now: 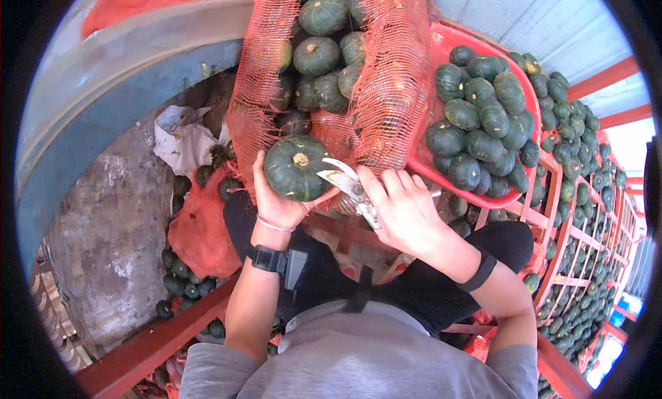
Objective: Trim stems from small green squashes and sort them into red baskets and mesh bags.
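A round dark green pumpkin (pixel 289 175) rests in my left hand (pixel 276 205), its pale stem stub facing up. The fingers wrap its left and lower sides. My right hand (pixel 403 209) grips a pair of pruning shears (pixel 353 191) with pale, worn handles. The blades of the shears are parted and lie at the pumpkin's right edge, short of the stem. Just beyond the pumpkin, a red mesh sack (pixel 389 75) lies open, with several green pumpkins (pixel 317 56) showing inside.
To the right, a red plastic tub (pixel 529 109) is heaped with green pumpkins. Red metal railings (pixel 565 240) run along the right, with many pumpkins behind them. A red mesh bag (pixel 203 227) and a white cloth sack (pixel 183 140) lie at left beside a worn grey board (pixel 110 227).
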`<state>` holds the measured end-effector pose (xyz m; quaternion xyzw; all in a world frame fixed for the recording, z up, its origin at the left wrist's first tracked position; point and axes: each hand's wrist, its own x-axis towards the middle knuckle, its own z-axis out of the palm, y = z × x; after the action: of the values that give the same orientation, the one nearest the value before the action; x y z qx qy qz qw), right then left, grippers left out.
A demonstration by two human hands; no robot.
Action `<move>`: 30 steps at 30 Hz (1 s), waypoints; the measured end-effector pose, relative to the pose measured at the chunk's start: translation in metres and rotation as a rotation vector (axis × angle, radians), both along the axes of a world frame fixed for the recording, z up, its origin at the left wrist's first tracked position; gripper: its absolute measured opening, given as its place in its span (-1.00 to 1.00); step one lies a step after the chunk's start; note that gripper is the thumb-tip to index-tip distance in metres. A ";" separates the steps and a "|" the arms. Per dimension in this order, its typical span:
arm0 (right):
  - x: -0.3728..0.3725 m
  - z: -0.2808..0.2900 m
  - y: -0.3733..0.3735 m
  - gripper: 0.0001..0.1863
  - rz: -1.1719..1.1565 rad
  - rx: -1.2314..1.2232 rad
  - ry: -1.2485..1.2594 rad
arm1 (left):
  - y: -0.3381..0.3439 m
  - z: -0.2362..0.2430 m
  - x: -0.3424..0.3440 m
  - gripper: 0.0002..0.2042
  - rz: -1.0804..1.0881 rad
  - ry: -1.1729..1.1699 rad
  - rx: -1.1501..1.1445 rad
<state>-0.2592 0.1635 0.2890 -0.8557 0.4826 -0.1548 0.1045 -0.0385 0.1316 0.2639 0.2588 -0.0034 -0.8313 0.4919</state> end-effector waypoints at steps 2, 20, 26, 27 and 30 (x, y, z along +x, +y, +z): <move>0.002 0.000 -0.006 -0.39 0.057 -0.013 0.041 | 0.007 0.000 -0.003 -0.31 0.017 -0.039 0.005; 0.018 -0.043 -0.005 -0.12 -0.136 1.028 -1.509 | 0.050 0.028 -0.016 -0.50 0.085 -0.946 -0.226; -0.069 -0.025 -0.036 -0.16 -0.323 0.792 -1.444 | 0.027 0.052 0.093 -0.61 -0.006 -1.828 -0.464; -0.100 0.014 -0.046 -0.29 -0.439 0.901 -1.442 | 0.037 0.059 0.124 -0.62 -0.007 -2.098 -0.378; -0.201 0.014 -0.087 -0.47 -0.711 0.357 -0.989 | 0.073 0.087 0.184 -0.64 -0.028 -2.135 -0.311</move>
<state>-0.4597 0.0763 0.3028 -0.4396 0.6504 -0.4743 0.3985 0.1453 0.2048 0.3511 0.7847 -0.5392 -0.1719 0.2527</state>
